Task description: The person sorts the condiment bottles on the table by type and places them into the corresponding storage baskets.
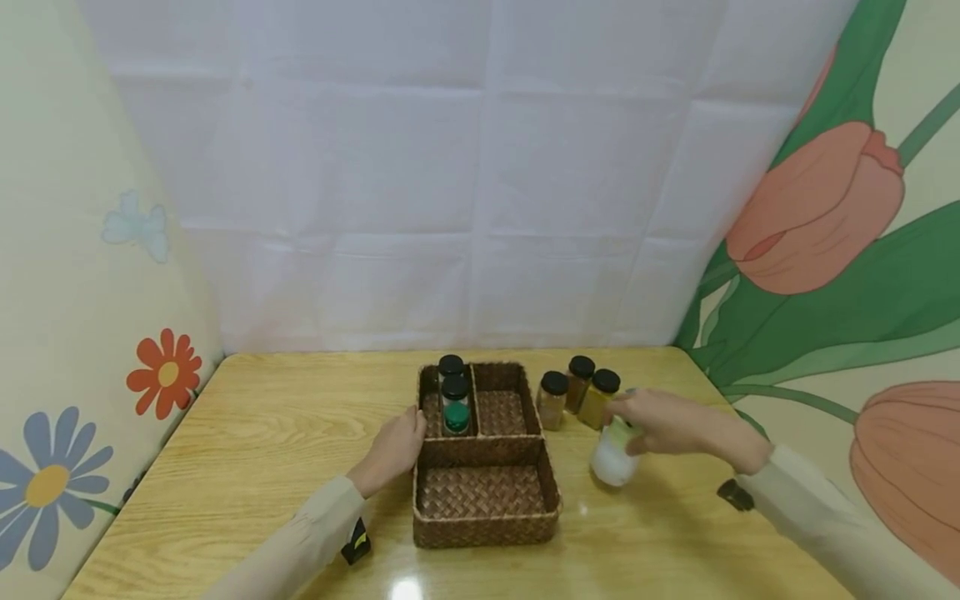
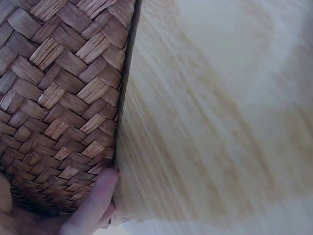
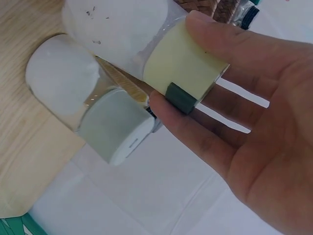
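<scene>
My left hand point(image 1: 393, 450) grips the left side of a brown woven basket point(image 1: 486, 532) with three compartments. In the left wrist view, fingers point(image 2: 95, 198) lie against its woven wall point(image 2: 63, 98). At the right, my right hand point(image 1: 663, 421) pinches the pale yellow-green cap point(image 3: 183, 61) of a clear jar of white contents point(image 1: 613, 464), thumb on one side and fingers on the other. Beside it in the right wrist view is a similar jar point(image 3: 61, 68) with a grey-green cap, mostly hidden behind my hand in the head view.
Two black-lidded jars point(image 1: 454, 388) and a green-lidded jar point(image 1: 456, 418) stand in the basket's back left compartment. Right of the basket are three more black-lidded jars point(image 1: 552, 402) with brownish and yellow contents. A white cloth point(image 1: 420, 183) hangs behind the wooden table point(image 1: 300, 417).
</scene>
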The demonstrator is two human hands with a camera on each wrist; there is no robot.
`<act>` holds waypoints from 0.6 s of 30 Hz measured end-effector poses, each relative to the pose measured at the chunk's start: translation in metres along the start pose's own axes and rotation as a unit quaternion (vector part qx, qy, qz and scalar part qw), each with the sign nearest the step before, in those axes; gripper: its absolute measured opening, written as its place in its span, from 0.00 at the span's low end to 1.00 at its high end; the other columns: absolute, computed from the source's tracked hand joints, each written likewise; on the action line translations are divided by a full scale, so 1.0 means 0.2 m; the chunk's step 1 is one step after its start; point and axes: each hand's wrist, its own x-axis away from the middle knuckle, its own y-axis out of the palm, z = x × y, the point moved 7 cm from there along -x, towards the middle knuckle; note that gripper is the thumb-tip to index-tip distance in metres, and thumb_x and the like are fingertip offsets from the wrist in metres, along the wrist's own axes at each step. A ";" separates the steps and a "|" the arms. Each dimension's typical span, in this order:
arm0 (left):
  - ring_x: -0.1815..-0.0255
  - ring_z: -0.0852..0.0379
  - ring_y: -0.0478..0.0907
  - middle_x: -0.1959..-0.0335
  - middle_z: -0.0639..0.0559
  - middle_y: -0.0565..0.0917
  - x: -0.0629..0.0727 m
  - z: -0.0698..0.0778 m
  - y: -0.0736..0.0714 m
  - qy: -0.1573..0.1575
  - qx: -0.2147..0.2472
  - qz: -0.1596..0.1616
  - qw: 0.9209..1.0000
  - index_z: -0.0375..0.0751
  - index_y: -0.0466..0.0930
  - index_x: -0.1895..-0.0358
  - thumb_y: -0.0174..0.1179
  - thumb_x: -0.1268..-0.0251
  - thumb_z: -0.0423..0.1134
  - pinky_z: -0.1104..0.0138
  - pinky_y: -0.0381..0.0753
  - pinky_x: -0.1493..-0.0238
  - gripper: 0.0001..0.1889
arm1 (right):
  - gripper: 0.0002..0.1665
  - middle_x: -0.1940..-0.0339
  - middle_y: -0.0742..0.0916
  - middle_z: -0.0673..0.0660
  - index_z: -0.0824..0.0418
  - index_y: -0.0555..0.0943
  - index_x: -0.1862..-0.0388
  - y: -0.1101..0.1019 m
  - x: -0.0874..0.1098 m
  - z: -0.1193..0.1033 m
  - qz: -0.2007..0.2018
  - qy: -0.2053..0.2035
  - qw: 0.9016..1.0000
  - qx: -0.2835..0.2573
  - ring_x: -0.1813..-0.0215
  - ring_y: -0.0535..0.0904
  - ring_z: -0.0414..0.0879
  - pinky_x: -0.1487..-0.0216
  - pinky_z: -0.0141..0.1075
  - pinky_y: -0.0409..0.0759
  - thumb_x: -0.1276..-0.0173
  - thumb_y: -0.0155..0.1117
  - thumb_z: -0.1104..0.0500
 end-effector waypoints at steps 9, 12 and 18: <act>0.91 0.60 0.55 0.89 0.52 0.64 0.00 -0.01 0.01 -0.008 -0.001 -0.002 1.000 0.12 0.60 0.35 0.33 0.18 0.37 0.65 0.62 0.84 0.26 | 0.19 0.61 0.84 0.53 0.60 0.82 0.56 -0.04 -0.03 -0.03 0.019 -0.023 1.000 0.002 0.63 0.81 0.47 0.65 0.39 0.80 0.46 0.78 0.64; 0.90 0.60 0.55 0.89 0.52 0.65 -0.01 -0.01 0.00 -0.008 -0.003 -0.003 1.000 0.12 0.61 0.35 0.33 0.18 0.36 0.65 0.62 0.84 0.25 | 0.19 0.61 0.83 0.53 0.61 0.82 0.55 -0.06 -0.03 -0.04 0.029 -0.028 0.999 0.007 0.63 0.81 0.46 0.66 0.39 0.80 0.45 0.77 0.64; 0.90 0.59 0.56 0.88 0.51 0.66 0.00 -0.01 0.00 -0.018 0.004 -0.005 1.000 0.12 0.60 0.35 0.33 0.18 0.37 0.64 0.63 0.82 0.26 | 0.18 0.59 0.82 0.53 0.61 0.82 0.53 -0.08 -0.05 -0.05 0.036 -0.038 0.999 0.009 0.64 0.80 0.45 0.66 0.38 0.80 0.42 0.75 0.65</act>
